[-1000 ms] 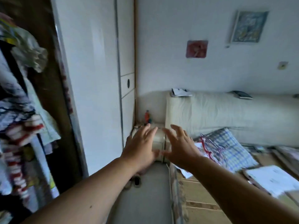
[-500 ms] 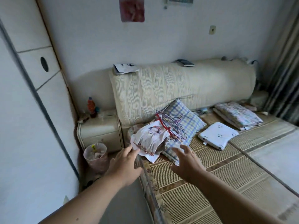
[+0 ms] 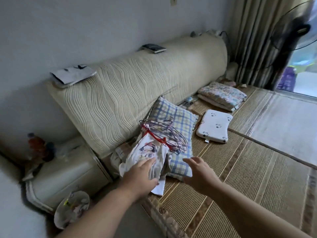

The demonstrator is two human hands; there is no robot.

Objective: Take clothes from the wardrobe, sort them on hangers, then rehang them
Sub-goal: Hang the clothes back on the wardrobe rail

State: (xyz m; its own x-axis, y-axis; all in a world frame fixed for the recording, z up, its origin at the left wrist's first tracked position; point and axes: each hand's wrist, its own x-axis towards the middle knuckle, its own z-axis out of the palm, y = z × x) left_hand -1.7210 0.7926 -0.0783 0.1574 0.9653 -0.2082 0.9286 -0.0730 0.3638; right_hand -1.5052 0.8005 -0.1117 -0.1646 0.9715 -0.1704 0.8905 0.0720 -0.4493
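Both hands have advanced to the bed: the left hand lies with straight fingers on the printed garment, heaped with wire hangers on a checked pillow; the right hand hovers beside it, fingers spread, holding nothing.

Single head-worn view, wide-angle, pitched forward and down.
Camera sits above and behind both forearms, which enter from the bottom edge; left hand and right hand sit close, low centre. It faces the bed's head end: woven mat fills the right half, padded headboard crosses mid-frame, nightstand lower left, curtain upper right. Straight edges bow near the borders.
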